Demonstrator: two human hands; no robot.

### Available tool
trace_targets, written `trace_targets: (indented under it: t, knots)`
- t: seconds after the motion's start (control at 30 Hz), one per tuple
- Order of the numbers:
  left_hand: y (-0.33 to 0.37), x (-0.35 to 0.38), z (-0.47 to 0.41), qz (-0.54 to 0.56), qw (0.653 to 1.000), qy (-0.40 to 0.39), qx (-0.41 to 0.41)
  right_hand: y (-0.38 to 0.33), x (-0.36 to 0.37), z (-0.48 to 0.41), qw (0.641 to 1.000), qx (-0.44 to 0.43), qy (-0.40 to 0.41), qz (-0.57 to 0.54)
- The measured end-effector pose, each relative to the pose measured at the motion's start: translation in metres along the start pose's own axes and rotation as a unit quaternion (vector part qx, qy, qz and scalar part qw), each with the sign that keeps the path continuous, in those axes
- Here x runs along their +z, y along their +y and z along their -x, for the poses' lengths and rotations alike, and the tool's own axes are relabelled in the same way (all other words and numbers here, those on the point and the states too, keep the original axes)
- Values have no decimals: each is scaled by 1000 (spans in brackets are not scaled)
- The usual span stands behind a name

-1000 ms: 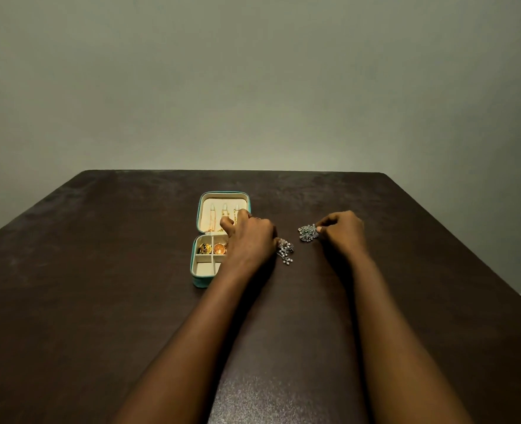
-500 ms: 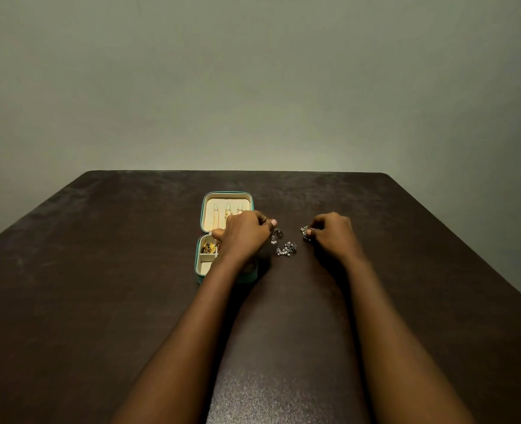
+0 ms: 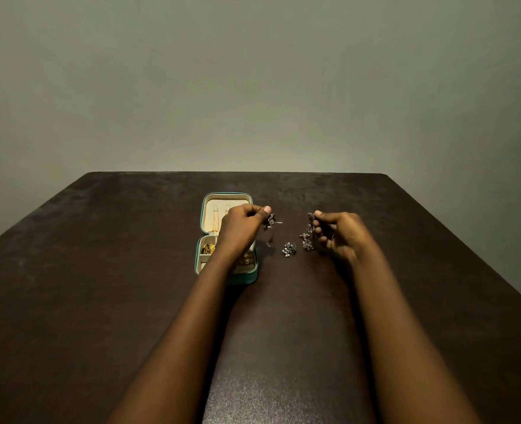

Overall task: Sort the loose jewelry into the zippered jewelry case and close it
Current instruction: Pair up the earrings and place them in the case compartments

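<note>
A small teal zippered jewelry case (image 3: 243, 278) lies open on the dark table, cream inside, with gold pieces (image 3: 208, 248) in its front-left compartment and thin chains on the lid. My left hand (image 3: 241, 228) hovers over the case and pinches a silver stud earring (image 3: 271, 221) by thumb and forefinger, lifted off the table. My right hand (image 3: 340, 234) pinches the top of a dangling silver cluster piece (image 3: 308, 232), raised above the table. Between the hands, one silver beaded piece (image 3: 289, 249) lies loose on the table.
The dark brown table (image 3: 100, 301) ends at a far edge below a plain grey-green wall. My left forearm covers the right part of the case's compartments.
Both hands have risen off the table, each lifting a silver piece. The right hand's cluster now hangs stretched out; one silver piece stays on the table between them.
</note>
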State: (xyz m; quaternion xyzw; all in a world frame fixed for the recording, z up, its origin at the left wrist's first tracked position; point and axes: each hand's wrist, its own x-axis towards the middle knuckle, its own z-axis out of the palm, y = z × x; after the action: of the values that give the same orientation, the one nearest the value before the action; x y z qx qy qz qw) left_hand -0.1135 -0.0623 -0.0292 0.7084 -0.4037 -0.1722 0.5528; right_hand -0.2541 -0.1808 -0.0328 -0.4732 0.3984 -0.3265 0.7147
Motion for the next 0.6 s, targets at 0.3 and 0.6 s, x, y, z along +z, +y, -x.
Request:
trace_targets:
  t: [0.3, 0.6]
  knots:
    - [2, 0, 1, 79, 996, -25, -26, -2, -3, 0, 995, 23, -82, -48]
    - [1, 0, 0, 227, 970, -36, -79, -7, 4, 8, 992, -62, -95, -59]
